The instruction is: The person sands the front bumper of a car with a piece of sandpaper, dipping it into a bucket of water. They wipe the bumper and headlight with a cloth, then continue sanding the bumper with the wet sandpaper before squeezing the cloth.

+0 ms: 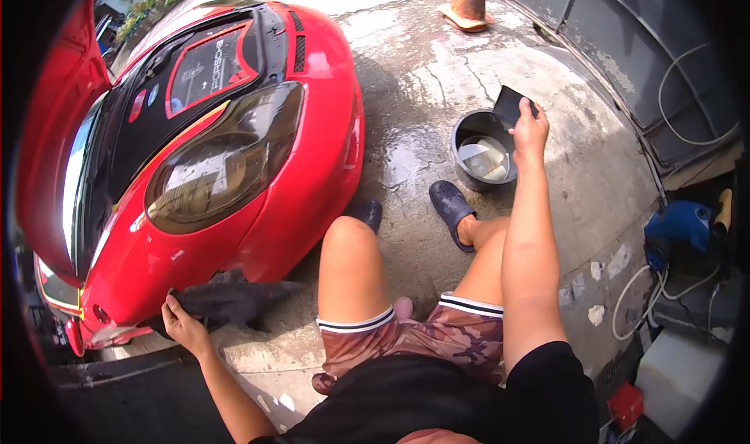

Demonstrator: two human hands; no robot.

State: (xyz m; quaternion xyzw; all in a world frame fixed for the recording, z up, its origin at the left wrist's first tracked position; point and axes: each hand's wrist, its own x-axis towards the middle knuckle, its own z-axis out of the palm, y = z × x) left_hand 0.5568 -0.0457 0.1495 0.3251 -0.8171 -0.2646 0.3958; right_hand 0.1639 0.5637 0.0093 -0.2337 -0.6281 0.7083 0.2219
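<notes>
My right hand (530, 131) grips a thin, flat black sheet (508, 103) by its edge, right at the rim of a black bucket (458, 143). Shallow, cloudy water (484, 156) lies in the bucket. On the other side, my left hand (186, 325) is closed at the end of a dark grey, ragged-edged piece (234, 299), low beside the red car (328, 139); I cannot tell what this piece is. Above it is the car's large, smoky headlight (226, 159).
The car's hood (58, 139) is raised at left. My feet, in dark clogs (451, 207), rest on partly wet concrete. A traffic cone (469, 3) stands by a grey metal gate (625, 46). A blue machine (678, 227) with a looping hose is at right.
</notes>
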